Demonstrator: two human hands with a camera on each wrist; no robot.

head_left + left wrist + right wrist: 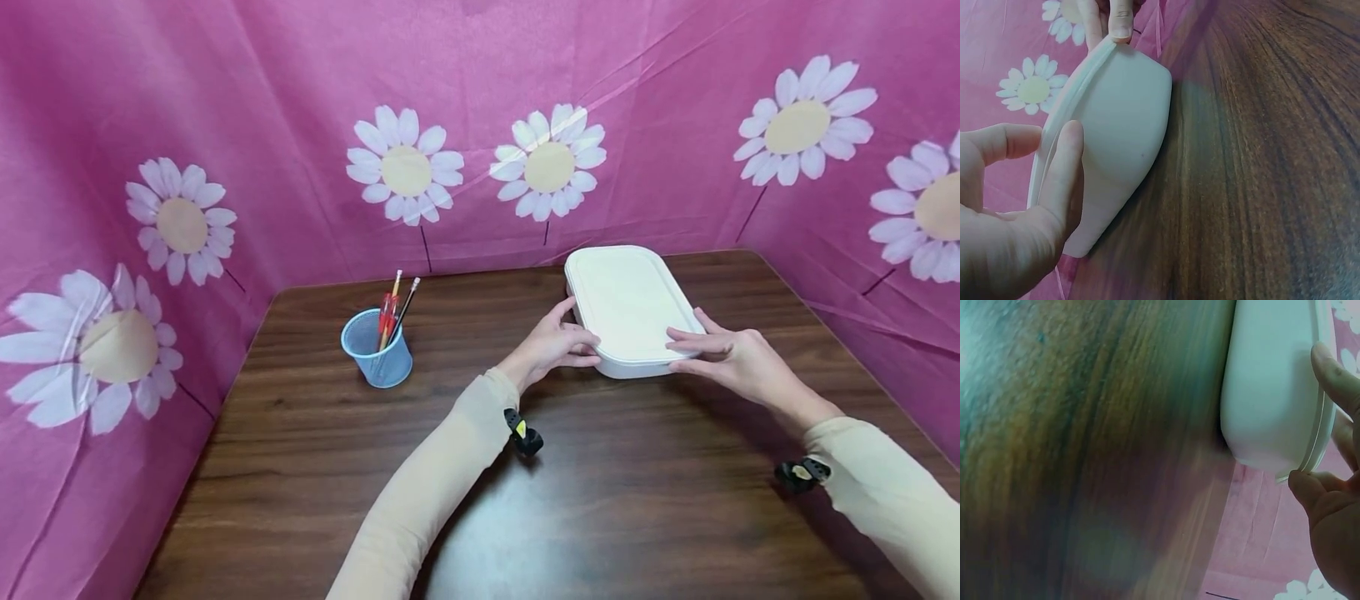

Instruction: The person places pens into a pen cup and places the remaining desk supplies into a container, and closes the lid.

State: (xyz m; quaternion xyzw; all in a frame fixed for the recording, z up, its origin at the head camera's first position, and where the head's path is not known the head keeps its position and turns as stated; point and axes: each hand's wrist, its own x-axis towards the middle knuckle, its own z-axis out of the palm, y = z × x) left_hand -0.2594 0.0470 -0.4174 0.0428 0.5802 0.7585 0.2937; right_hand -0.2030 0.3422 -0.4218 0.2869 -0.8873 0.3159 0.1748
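Observation:
A white lidded plastic box (633, 302) with rounded corners sits toward the back right of the table, its lid (630, 283) on top. My left hand (551, 342) grips the lid's rim at the near left. In the left wrist view its thumb lies along the rim over the side wall (1125, 112), with a finger at the lid's far edge. At the near right corner my right hand (738, 360) pinches the rim between thumb and fingers. The right wrist view shows the box's smooth wall (1269, 394); the inside is hidden.
A light blue mesh pen cup (378, 358) holding red pens (387, 310) and pencils stands on the left of the brown wood-grain table (300, 467). Pink cloth (480, 67) with large daisies hangs behind and at both sides.

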